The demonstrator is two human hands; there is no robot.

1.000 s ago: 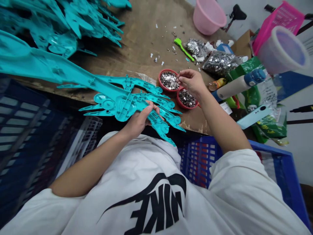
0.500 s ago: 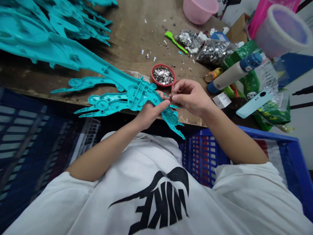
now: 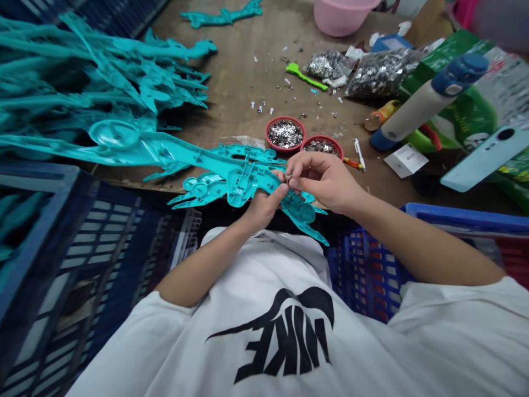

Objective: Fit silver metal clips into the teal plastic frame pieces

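The left hand (image 3: 264, 207) grips a teal moulded plastic part (image 3: 239, 184) over the edge of the counter (image 3: 231, 66), while the right hand (image 3: 324, 184) pinches at it, perhaps on a tiny piece too small to tell, just beside two red dishes (image 3: 285, 134) of silver flakes.

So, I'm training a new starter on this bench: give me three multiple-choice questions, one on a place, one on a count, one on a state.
1. Where is the green scoop? A in the pink basin; B on the wooden bench; C in the blue crate.
2. How many red dishes are there? A two; B three; C four.
3. The right hand is: A flat on the bench; B holding the phone; C pinching at the teal plastic moulding.

1 B, it lies by a bag of silver flakes.
2 A, two sit side by side.
3 C, its fingertips meet at the moulding, which the left hand holds.
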